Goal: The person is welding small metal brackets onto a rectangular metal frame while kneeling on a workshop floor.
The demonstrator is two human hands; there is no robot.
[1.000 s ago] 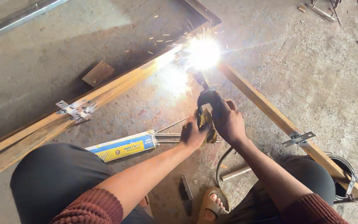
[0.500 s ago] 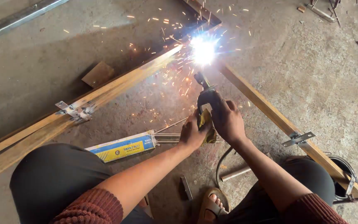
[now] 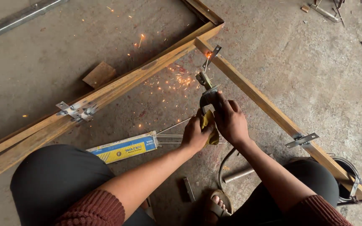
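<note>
I squat over a rusty steel frame (image 3: 248, 90) lying on a concrete floor. Both hands grip a welding electrode holder (image 3: 206, 95) with a yellow handle. My right hand (image 3: 230, 120) wraps its upper part, and my left hand (image 3: 196, 133) holds the handle from the left. The thin rod (image 3: 206, 64) points at a small bracket (image 3: 213, 53) on the frame's rail near the corner. A glowing orange spot sits at the rod tip, and sparks scatter on the floor below it.
A blue and yellow electrode box (image 3: 124, 148) with rods sticking out lies by my left knee. Metal clips sit on the left rail (image 3: 73, 111) and right rail (image 3: 301, 139). A rusty plate (image 3: 99, 74), a pipe stub (image 3: 237, 175) and a metal can (image 3: 348, 171) lie nearby.
The bright white arc at the frame corner has gone out, leaving a small orange glow and fading sparks. My hands have stayed in the same place on the holder.
</note>
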